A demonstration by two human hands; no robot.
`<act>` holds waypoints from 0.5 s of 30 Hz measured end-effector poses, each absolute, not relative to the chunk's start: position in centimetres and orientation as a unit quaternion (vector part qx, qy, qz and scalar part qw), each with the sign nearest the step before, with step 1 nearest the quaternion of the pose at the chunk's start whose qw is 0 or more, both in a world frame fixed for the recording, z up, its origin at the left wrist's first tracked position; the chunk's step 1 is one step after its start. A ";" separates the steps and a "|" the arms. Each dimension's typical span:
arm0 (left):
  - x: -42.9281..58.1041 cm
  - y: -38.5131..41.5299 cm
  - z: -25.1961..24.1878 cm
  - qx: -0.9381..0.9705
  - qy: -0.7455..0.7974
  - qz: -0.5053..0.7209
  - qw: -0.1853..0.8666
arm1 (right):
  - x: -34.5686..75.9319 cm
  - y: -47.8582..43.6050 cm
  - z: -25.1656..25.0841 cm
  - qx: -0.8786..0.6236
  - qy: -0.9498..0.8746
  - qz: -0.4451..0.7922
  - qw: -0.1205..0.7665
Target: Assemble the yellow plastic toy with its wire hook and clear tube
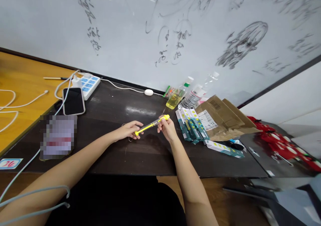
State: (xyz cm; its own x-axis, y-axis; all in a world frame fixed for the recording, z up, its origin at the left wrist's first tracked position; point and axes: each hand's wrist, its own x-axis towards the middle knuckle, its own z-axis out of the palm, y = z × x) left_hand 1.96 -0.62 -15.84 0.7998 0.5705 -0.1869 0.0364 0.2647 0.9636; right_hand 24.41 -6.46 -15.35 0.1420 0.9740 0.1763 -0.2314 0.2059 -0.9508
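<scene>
A slim clear tube with yellow ends and a yellow strip inside (151, 124) is held at a slant above the dark desk. My right hand (167, 128) is closed round its upper right part, just below the yellow cap. At the lower left end, my left hand (129, 130) has its fingers closed about the yellow tip. A thin loop, perhaps a cord, shows beside the left fingers; I cannot make out what it belongs to. To the right of my right hand lie several green-and-white boxes (192, 125), with one more box (224, 149) apart from them.
Behind the boxes rests an opened brown paper package (220, 114). A bottle of yellow liquid (177, 97) and a clear water bottle (192, 99) stand by the whiteboard (125, 28). On the left are a phone (73, 101), a power strip (90, 85) and white cables.
</scene>
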 end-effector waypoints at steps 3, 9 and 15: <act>2.0 -0.7 -16.1 0.638 0.240 0.151 0.716 | 24.5 -6.5 -15.1 -0.412 -0.449 0.473 0.636; 2.0 -1.2 -16.1 0.645 0.196 0.137 0.725 | 24.4 -6.5 -14.8 -0.385 -0.446 0.481 0.650; 2.1 -1.0 -16.5 0.673 0.193 0.135 0.701 | 24.6 -6.5 -14.8 -0.410 -0.460 0.423 0.664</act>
State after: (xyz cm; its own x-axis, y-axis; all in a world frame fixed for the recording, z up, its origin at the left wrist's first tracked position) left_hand 2.13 -1.02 -16.55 0.8889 0.4495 -0.0882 0.0702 0.0567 0.9959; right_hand 24.61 -6.52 -14.75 0.2192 0.9392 0.2644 -0.1836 0.3059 -0.9342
